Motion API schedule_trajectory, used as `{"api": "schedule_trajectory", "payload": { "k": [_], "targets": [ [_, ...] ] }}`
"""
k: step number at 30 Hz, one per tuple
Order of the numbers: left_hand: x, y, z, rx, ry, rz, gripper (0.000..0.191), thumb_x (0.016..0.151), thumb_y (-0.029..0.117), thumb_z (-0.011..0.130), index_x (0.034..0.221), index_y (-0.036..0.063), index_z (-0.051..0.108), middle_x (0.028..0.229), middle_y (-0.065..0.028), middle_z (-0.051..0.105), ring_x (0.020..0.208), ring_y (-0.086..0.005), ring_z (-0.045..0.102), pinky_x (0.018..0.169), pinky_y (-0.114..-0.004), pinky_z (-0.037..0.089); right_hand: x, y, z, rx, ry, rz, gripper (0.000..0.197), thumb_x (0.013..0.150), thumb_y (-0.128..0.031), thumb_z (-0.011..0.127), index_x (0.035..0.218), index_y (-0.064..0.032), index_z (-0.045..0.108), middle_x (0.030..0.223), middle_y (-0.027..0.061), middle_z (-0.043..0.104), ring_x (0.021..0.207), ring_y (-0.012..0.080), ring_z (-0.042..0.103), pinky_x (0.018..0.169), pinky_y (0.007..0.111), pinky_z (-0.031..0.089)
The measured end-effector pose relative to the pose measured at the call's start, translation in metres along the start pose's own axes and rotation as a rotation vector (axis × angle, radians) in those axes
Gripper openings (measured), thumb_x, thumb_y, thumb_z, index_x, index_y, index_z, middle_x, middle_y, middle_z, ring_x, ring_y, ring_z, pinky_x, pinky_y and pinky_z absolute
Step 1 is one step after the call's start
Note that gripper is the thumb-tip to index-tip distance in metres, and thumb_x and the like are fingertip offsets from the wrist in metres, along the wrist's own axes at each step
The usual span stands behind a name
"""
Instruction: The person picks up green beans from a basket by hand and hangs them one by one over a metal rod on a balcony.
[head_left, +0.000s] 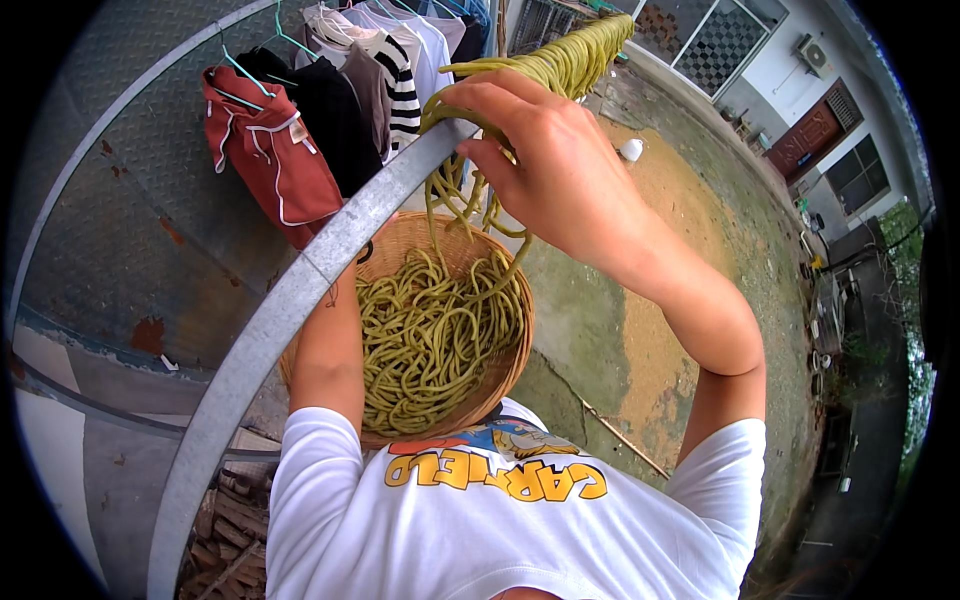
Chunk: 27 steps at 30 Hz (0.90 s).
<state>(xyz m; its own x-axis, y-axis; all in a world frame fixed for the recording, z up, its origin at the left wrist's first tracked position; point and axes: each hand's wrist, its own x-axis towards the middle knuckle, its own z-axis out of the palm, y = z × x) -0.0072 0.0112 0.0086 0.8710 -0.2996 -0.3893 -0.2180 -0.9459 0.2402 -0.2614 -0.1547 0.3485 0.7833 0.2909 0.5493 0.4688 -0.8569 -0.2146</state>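
My right hand is curled over several limp green yard-long beans at the end of a grey metal rail. Its thumb and fingers grip them from above, and their ends dangle below the rail. Under it, close to my chest, a round woven basket holds a tangled heap of long beans. My left forearm reaches up along the basket's left side and passes behind the rail. The rail hides most of my left hand; only a sliver shows near the basket's far rim.
A dense row of draped long beans extends away beyond my right hand. Clothes on hangers, including a red garment, hang at upper left. Stacked firewood lies lower left. A stick and a white container lie on the ground at right.
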Motion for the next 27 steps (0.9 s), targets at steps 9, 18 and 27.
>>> {"api": "schedule_trajectory", "payload": {
  "k": [9,18,27],
  "targets": [
    [-0.029,0.011,-0.011,-0.07,0.016,-0.018,0.109,0.077,0.09,0.031,0.127,-0.0021,0.06,0.131,-0.0279,0.056,0.123,-0.0376,0.055,0.103,-0.044,0.043,-0.01,-0.004,0.005,-0.3,0.068,0.005,0.024,0.084,-0.006,0.066,0.107,-0.005,0.063,0.1,0.0128,0.065,0.07,0.0339,0.064,0.059,0.044,0.05],
    [-0.009,0.0,-0.002,-0.062,0.08,0.003,0.109,0.078,0.089,0.031,0.128,-0.0036,0.059,0.13,-0.0277,0.057,0.122,-0.0382,0.056,0.102,-0.045,0.044,-0.001,0.007,0.017,-0.497,0.158,-0.003,0.015,0.085,-0.015,0.063,0.099,-0.0099,0.062,0.083,0.009,0.067,0.06,0.0313,0.063,0.051,0.041,0.048],
    [-0.022,0.003,-0.008,-0.034,0.114,0.038,0.106,0.079,0.088,0.031,0.127,-0.0017,0.061,0.129,-0.0271,0.058,0.12,-0.0373,0.058,0.101,-0.045,0.045,-0.017,0.004,0.012,-0.39,0.108,0.036,0.017,0.086,-0.018,0.066,0.101,-0.0118,0.061,0.069,0.0051,0.066,0.058,0.0269,0.065,0.048,0.04,0.047]
  ]
}}
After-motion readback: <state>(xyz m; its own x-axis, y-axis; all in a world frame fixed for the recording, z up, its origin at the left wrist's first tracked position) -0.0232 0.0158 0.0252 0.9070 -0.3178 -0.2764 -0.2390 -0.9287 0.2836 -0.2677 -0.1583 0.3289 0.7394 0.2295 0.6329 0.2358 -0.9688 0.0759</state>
